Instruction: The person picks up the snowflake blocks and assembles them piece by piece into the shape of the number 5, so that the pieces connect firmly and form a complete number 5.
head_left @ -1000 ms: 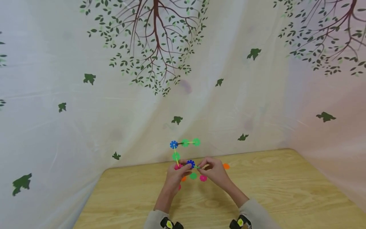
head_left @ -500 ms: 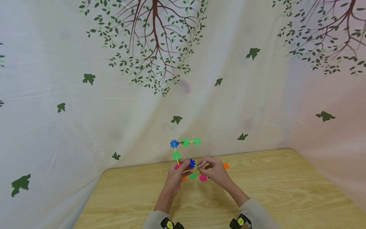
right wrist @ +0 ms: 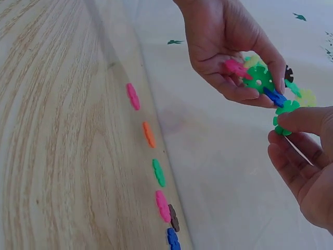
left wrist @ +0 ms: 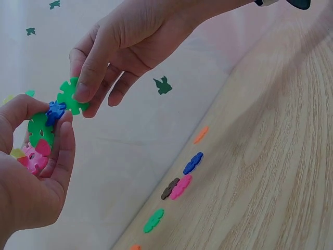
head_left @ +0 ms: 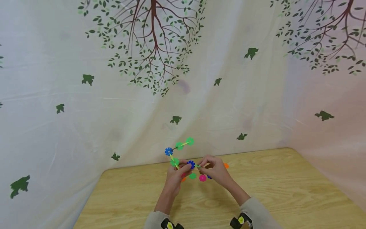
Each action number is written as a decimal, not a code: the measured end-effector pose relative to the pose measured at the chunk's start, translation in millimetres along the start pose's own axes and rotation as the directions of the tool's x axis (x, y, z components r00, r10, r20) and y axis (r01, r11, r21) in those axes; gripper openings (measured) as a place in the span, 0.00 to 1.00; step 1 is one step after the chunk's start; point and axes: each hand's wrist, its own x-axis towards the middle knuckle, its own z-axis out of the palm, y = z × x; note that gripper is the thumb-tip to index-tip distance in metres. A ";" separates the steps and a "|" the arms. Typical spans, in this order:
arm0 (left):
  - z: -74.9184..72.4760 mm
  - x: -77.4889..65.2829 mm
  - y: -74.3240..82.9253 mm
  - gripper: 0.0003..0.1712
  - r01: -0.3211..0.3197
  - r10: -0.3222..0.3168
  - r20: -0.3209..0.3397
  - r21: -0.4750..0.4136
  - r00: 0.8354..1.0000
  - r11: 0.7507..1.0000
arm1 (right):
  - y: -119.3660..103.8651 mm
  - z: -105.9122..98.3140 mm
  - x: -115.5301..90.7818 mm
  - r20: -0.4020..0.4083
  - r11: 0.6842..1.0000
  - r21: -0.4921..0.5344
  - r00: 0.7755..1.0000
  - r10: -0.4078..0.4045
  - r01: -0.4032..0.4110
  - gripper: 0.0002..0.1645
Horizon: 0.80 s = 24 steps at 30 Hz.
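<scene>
My left hand (head_left: 174, 179) holds a chain of interlocking notched plastic discs, raised above the table's far part. From that hand the chain runs up through a green disc (head_left: 174, 162) to a blue disc (head_left: 168, 151), then bends right to two more green discs. A darker blue disc (head_left: 191, 164) is pinched between the left thumb and fingers, with another green disc (left wrist: 40, 129) and a pink disc (left wrist: 35, 159) behind it. My right hand (head_left: 215, 173) pinches a loose-edged green disc (left wrist: 68, 98) by its side, its notched rim meeting the dark blue disc edge to edge.
A row of loose discs lies along the wooden table (head_left: 128, 197) under the hands: pink (right wrist: 133, 96), orange (right wrist: 149, 134), green (right wrist: 158, 173), brown (right wrist: 174, 217) and blue (right wrist: 174, 239) among them. Behind the table hangs a pale leaf-printed curtain (head_left: 137, 127).
The chain in the left hand has tilted: its blue corner disc has swung left and down, and its end slants up to the right. Both hands stay in nearly the same place.
</scene>
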 end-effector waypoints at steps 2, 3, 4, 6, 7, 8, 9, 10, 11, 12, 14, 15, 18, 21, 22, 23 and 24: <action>0.3 0.3 0.2 0.08 0.005 -0.005 0.002 -0.012 1.000 1.000 | -1.1 -1.8 0.8 0.013 1.000 0.015 1.000 -0.001 0.000 0.04; 0.4 0.3 0.4 0.09 0.010 -0.010 0.005 -0.017 1.000 1.000 | -1.7 -2.9 1.1 0.020 1.000 0.022 1.000 -0.001 0.000 0.04; 0.4 0.5 0.4 0.09 0.017 -0.017 0.008 -0.021 1.000 1.000 | -2.1 -4.0 1.4 0.026 1.000 0.029 1.000 -0.003 0.002 0.03; 0.4 0.2 0.6 0.09 0.030 -0.029 0.015 -0.027 0.999 0.999 | -2.4 -6.0 1.8 0.039 0.999 0.043 0.999 -0.009 0.007 0.03; 0.4 -0.1 0.8 0.08 0.038 -0.038 0.017 -0.031 0.999 0.999 | -2.2 -6.8 2.0 0.044 0.999 0.046 0.999 -0.016 0.014 0.03; 0.4 -0.4 1.1 0.08 0.044 -0.044 0.017 -0.032 0.999 0.999 | -2.4 -7.5 2.0 0.048 0.999 0.045 0.999 -0.019 0.017 0.03; 0.1 -0.4 1.3 0.07 0.048 -0.048 0.017 -0.033 0.999 0.998 | -2.3 -8.0 2.2 0.052 0.999 0.046 0.998 -0.021 0.018 0.03; 0.1 -0.4 1.2 0.07 0.051 -0.051 0.017 -0.035 0.999 0.998 | -2.2 -8.3 2.1 0.054 0.999 0.045 0.998 -0.024 0.021 0.03; -0.1 -0.4 1.2 0.06 0.052 -0.051 0.017 -0.037 0.999 0.998 | -2.2 -8.4 2.0 0.055 0.999 0.041 0.998 -0.025 0.023 0.02; -0.3 -0.3 1.1 0.06 0.052 -0.052 0.016 -0.039 0.999 0.998 | -2.2 -8.5 1.9 0.055 0.999 0.037 0.998 -0.027 0.025 0.02; -0.6 0.1 0.8 0.06 0.054 -0.053 0.014 -0.039 0.998 0.998 | -2.5 -8.4 2.0 0.056 0.999 0.030 0.998 -0.035 0.033 0.02; -0.9 0.4 0.6 0.06 0.055 -0.054 0.014 -0.038 0.998 0.998 | -2.6 -8.3 2.2 0.056 0.999 0.026 0.998 -0.040 0.038 0.02; -1.1 1.3 0.4 0.06 0.064 -0.064 0.004 -0.033 0.998 0.997 | -2.8 -7.5 2.4 0.055 0.998 0.021 0.997 -0.059 0.057 0.03; -1.0 2.5 0.3 0.07 0.070 -0.070 -0.008 -0.027 0.997 0.997 | -0.9 -5.9 2.2 0.045 0.997 0.015 0.996 -0.077 0.077 0.05; -0.8 3.0 0.5 0.08 0.072 -0.073 -0.013 -0.028 0.997 0.997 | -0.6 -5.2 2.2 0.038 0.996 0.013 0.996 -0.084 0.084 0.05; -0.5 3.3 0.8 0.08 0.071 -0.071 -0.015 -0.030 0.997 0.997 | -0.7 -4.3 2.3 0.032 0.996 0.011 0.996 -0.088 0.088 0.05; -0.2 3.7 1.1 0.08 0.071 -0.071 -0.018 -0.032 0.997 0.997 | -0.7 -3.4 2.5 0.025 0.996 0.008 0.995 -0.094 0.094 0.06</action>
